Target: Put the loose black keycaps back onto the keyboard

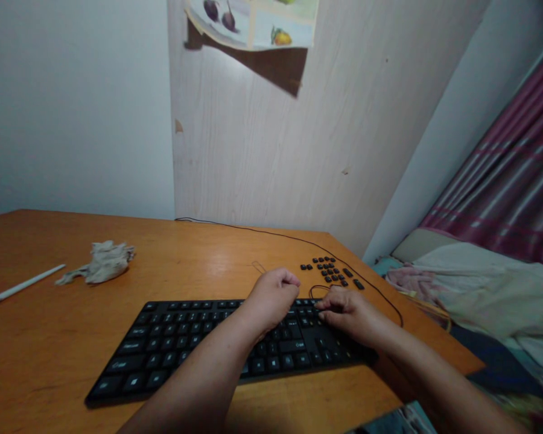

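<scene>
A black keyboard (136, 361) lies on the wooden desk, its right part bare of several keycaps. Above the middle-right of it, my left hand (274, 296) is closed with the fingers curled in, and what they hold, if anything, is hidden. A thin wire loop (258, 266) shows just behind that hand; I cannot tell whether it is held. My right hand (347, 313) rests over the keyboard's right end, thumb and forefinger closed near the navigation keys. Anything between them is too small to make out. Loose black keycaps (329, 271) sit in rows behind the keyboard.
A crumpled pale cloth (106, 263) and a white pen-like stick (25, 286) lie on the left of the desk (199, 259). A black cable (280, 234) runs along the back and down the right side. Bedding (470, 289) is beyond the right edge.
</scene>
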The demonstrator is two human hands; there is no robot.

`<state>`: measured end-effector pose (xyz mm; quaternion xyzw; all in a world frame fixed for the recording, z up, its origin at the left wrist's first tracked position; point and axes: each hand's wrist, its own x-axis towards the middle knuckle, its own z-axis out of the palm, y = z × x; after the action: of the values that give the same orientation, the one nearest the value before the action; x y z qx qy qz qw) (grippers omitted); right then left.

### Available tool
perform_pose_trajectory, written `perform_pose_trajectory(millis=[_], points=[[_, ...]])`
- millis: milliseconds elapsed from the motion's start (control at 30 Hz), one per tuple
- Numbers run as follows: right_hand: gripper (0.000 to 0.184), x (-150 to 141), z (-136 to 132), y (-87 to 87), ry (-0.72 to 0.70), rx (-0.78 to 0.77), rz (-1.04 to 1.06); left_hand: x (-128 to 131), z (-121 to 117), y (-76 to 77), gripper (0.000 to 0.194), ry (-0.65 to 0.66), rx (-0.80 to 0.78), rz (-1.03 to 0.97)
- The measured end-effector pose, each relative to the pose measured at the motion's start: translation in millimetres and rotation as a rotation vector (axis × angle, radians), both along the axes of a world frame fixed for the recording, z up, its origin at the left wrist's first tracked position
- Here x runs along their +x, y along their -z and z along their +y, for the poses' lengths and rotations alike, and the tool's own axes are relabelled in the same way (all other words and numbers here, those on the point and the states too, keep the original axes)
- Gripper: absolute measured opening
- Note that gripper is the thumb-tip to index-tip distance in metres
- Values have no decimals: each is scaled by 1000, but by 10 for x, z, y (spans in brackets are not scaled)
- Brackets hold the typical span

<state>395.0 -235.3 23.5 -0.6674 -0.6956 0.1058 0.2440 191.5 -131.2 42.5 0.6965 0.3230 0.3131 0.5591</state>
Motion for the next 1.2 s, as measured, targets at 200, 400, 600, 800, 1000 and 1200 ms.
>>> perform_pose_trajectory(millis=[200,400,600,800,1000,1200], points=[[9,-128,3,-122,-7,-54,-115,-17,3,2,14,1,28,-12],[19,-264,-3,-173,-17,-91,-255,-30,7,-26,16,15,33,-14],[16,-212,-67,-114,-6,-28,-150,-23,36,-5,17,-4,34,-17],[18,-194,-172,-81,80,98,-158,-19,38,10,15,-7,51,-21],[20,-243,-193,-53,31,27,-197,-22,49,4,16,-10,43,-6],[19,-227,-185,-42,39,51,-196,-15,90,39,16,-19,39,-19]])
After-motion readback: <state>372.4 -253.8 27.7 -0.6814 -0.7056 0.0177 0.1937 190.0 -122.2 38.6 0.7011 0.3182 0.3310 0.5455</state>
